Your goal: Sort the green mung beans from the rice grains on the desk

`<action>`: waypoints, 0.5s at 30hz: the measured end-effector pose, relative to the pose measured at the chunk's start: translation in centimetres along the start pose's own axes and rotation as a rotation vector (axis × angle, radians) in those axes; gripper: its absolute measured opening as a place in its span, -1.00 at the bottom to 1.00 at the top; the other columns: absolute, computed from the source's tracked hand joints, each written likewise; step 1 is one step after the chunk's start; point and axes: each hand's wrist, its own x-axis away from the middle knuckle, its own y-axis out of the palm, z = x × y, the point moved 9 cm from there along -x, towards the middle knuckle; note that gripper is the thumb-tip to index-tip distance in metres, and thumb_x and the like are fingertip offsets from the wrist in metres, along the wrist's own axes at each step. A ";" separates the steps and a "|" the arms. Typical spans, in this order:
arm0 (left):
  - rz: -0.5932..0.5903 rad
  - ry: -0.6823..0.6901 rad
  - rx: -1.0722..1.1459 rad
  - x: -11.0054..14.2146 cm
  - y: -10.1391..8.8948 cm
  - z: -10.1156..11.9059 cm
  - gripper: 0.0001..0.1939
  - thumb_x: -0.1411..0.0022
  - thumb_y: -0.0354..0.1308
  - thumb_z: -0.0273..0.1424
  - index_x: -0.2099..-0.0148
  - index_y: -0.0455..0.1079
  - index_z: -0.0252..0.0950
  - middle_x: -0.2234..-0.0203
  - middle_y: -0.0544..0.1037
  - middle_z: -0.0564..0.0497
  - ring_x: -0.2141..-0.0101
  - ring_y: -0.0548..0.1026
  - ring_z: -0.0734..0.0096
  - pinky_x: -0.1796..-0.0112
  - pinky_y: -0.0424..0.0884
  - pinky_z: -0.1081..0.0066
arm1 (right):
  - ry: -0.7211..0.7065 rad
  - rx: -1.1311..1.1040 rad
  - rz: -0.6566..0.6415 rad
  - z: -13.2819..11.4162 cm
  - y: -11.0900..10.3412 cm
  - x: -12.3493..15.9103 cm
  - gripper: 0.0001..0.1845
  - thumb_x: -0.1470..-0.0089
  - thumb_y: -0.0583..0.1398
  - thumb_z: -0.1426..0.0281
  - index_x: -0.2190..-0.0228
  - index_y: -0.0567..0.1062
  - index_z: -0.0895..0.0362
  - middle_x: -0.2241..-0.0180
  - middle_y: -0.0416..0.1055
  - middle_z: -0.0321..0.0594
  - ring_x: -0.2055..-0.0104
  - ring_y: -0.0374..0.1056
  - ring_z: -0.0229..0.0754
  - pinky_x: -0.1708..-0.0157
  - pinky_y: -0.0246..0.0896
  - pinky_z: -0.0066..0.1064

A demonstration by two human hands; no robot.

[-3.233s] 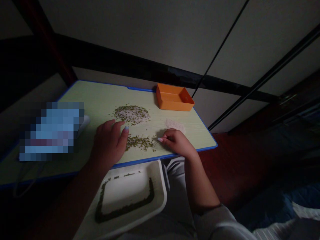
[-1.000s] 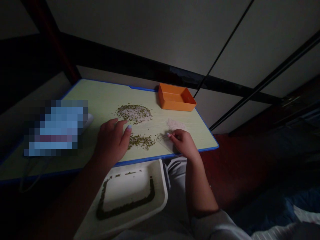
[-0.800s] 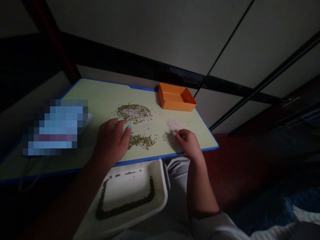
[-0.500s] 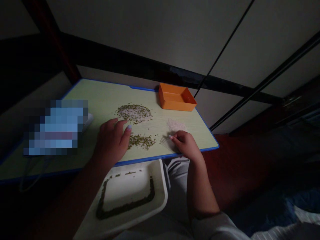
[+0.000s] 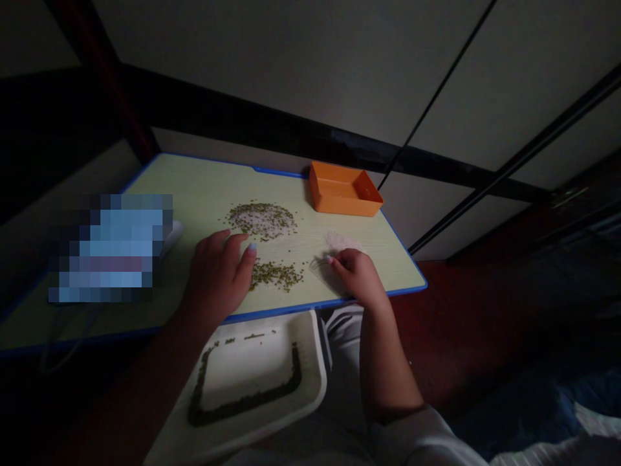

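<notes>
My left hand (image 5: 219, 275) is over the table with its fingers apart, holding nothing. Beside its thumb lies a small pile of green beans (image 5: 279, 276), partly covered by the hand. Just beyond is a larger mixed heap of green beans and pale grains (image 5: 262, 220). My right hand (image 5: 358, 277) is closed in a pinch near the table's front edge, and whatever its fingertips hold is too small to make out. Close behind those fingers is a little pile of pale grains (image 5: 341, 241). Faint thin lines show on the tabletop left of the fingertips.
An orange open box (image 5: 347, 206) stands at the table's back right. Below the front edge is a white tub (image 5: 310, 395) with green beans along its inner sides. A pixelated blue item (image 5: 116, 246) lies at left. The table (image 5: 194, 178) has a blue rim.
My right hand has shifted slightly away from me and to the left, still pinched. My left hand has stayed in place beside the green beans.
</notes>
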 end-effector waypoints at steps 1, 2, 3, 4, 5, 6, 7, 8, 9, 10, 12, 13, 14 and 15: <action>-0.006 -0.005 0.000 0.0 0.0 0.0 -0.55 -0.50 -0.15 -0.13 -0.09 0.47 -0.21 -0.03 0.54 -0.28 -0.13 0.49 -0.12 -0.21 0.41 -0.19 | -0.012 -0.012 0.003 -0.1 -0.1 0.2 -0.57 -0.26 0.28 0.33 0.61 0.33 0.08 0.57 0.32 -0.30 0.47 0.18 -0.24 0.41 -0.06 -0.38; -0.011 -0.011 0.004 0.0 0.0 0.0 -0.55 -0.50 -0.15 -0.13 -0.10 0.47 -0.21 -0.03 0.54 -0.27 -0.14 0.48 -0.12 -0.22 0.40 -0.19 | -0.029 -0.025 0.000 -0.2 -0.2 0.4 -0.58 -0.26 0.28 0.32 0.61 0.34 0.08 0.57 0.31 -0.31 0.47 0.18 -0.24 0.41 -0.05 -0.39; -0.015 -0.017 0.008 0.0 0.1 0.0 -0.56 -0.49 -0.14 -0.12 -0.09 0.47 -0.20 -0.03 0.54 -0.26 -0.14 0.48 -0.11 -0.22 0.40 -0.18 | -0.047 -0.036 -0.008 -0.3 -0.2 0.5 -0.59 -0.26 0.28 0.32 0.60 0.35 0.08 0.57 0.32 -0.31 0.46 0.19 -0.24 0.40 -0.03 -0.39; -0.018 -0.022 0.013 0.0 0.1 -0.1 -0.57 -0.49 -0.13 -0.12 -0.09 0.47 -0.18 -0.04 0.54 -0.25 -0.14 0.48 -0.10 -0.23 0.39 -0.16 | -0.064 -0.046 -0.020 -0.5 -0.1 0.7 -0.61 -0.26 0.27 0.33 0.59 0.37 0.08 0.57 0.33 -0.31 0.46 0.20 -0.24 0.39 -0.01 -0.39; -0.018 -0.025 0.016 0.0 0.1 -0.1 -0.57 -0.49 -0.13 -0.11 -0.09 0.47 -0.17 -0.04 0.54 -0.25 -0.15 0.48 -0.10 -0.24 0.38 -0.16 | -0.077 -0.051 -0.034 -0.7 0.1 0.8 -0.63 -0.26 0.27 0.34 0.57 0.39 0.09 0.56 0.35 -0.30 0.45 0.21 -0.24 0.38 0.00 -0.39; -0.018 -0.027 0.017 0.0 0.1 -0.1 -0.57 -0.49 -0.13 -0.11 -0.09 0.47 -0.17 -0.04 0.54 -0.25 -0.15 0.48 -0.10 -0.24 0.38 -0.16 | -0.086 -0.052 -0.045 -0.9 0.2 0.9 -0.64 -0.27 0.27 0.35 0.56 0.40 0.09 0.55 0.37 -0.30 0.45 0.23 -0.23 0.37 0.02 -0.39; -0.018 -0.027 0.014 0.0 0.1 -0.1 -0.56 -0.50 -0.14 -0.11 -0.09 0.47 -0.17 -0.04 0.54 -0.25 -0.15 0.48 -0.10 -0.24 0.38 -0.16 | -0.090 -0.049 -0.052 -1.0 0.4 0.8 -0.65 -0.27 0.27 0.36 0.56 0.41 0.09 0.54 0.38 -0.29 0.44 0.24 -0.23 0.36 0.03 -0.39; -0.019 -0.026 0.008 0.0 0.1 -0.1 -0.55 -0.50 -0.15 -0.11 -0.09 0.47 -0.18 -0.04 0.54 -0.26 -0.15 0.48 -0.11 -0.24 0.39 -0.17 | -0.092 -0.043 -0.057 -1.1 0.5 0.8 -0.64 -0.27 0.27 0.37 0.56 0.41 0.10 0.53 0.40 -0.28 0.43 0.25 -0.23 0.35 0.04 -0.39; -0.023 -0.022 0.001 -0.1 0.1 -0.1 -0.54 -0.50 -0.16 -0.11 -0.10 0.47 -0.19 -0.04 0.54 -0.27 -0.15 0.48 -0.12 -0.23 0.40 -0.17 | -0.093 -0.034 -0.060 -1.2 0.6 0.7 -0.64 -0.28 0.27 0.37 0.57 0.41 0.10 0.53 0.41 -0.27 0.43 0.26 -0.22 0.35 0.04 -0.39; -0.027 -0.017 -0.006 -0.1 0.1 0.0 -0.53 -0.50 -0.17 -0.11 -0.10 0.47 -0.21 -0.05 0.54 -0.28 -0.15 0.48 -0.13 -0.22 0.40 -0.18 | -0.090 -0.023 -0.062 -1.2 0.8 0.6 -0.63 -0.28 0.27 0.37 0.57 0.41 0.10 0.52 0.41 -0.26 0.42 0.26 -0.22 0.35 0.04 -0.39; -0.033 -0.012 -0.017 -0.1 0.1 0.0 -0.52 -0.49 -0.17 -0.12 -0.11 0.48 -0.23 -0.05 0.54 -0.30 -0.14 0.49 -0.14 -0.21 0.42 -0.18 | -0.072 0.008 -0.054 -1.1 0.9 0.3 -0.62 -0.30 0.26 0.37 0.57 0.42 0.10 0.52 0.42 -0.25 0.43 0.25 -0.22 0.35 0.02 -0.39; -0.032 -0.010 -0.020 -0.1 0.1 0.0 -0.53 -0.49 -0.16 -0.12 -0.11 0.48 -0.22 -0.05 0.53 -0.31 -0.14 0.49 -0.15 -0.20 0.43 -0.18 | -0.059 0.030 -0.042 -0.9 0.9 0.1 -0.61 -0.30 0.26 0.37 0.58 0.42 0.10 0.52 0.43 -0.24 0.43 0.24 -0.22 0.36 0.01 -0.38; -0.028 -0.010 -0.018 -0.1 0.1 0.0 -0.54 -0.49 -0.15 -0.13 -0.11 0.48 -0.22 -0.05 0.53 -0.31 -0.14 0.49 -0.15 -0.20 0.43 -0.18 | -0.047 0.056 -0.025 -0.7 0.8 0.0 -0.61 -0.31 0.26 0.37 0.58 0.42 0.10 0.52 0.43 -0.23 0.44 0.23 -0.22 0.36 -0.01 -0.38; -0.022 -0.011 -0.012 -0.1 0.0 0.0 -0.55 -0.49 -0.14 -0.13 -0.11 0.48 -0.21 -0.05 0.54 -0.31 -0.14 0.49 -0.16 -0.19 0.43 -0.20 | -0.036 0.083 -0.006 -0.5 0.7 -0.1 -0.60 -0.31 0.26 0.37 0.58 0.43 0.11 0.52 0.45 -0.22 0.43 0.23 -0.22 0.36 -0.02 -0.37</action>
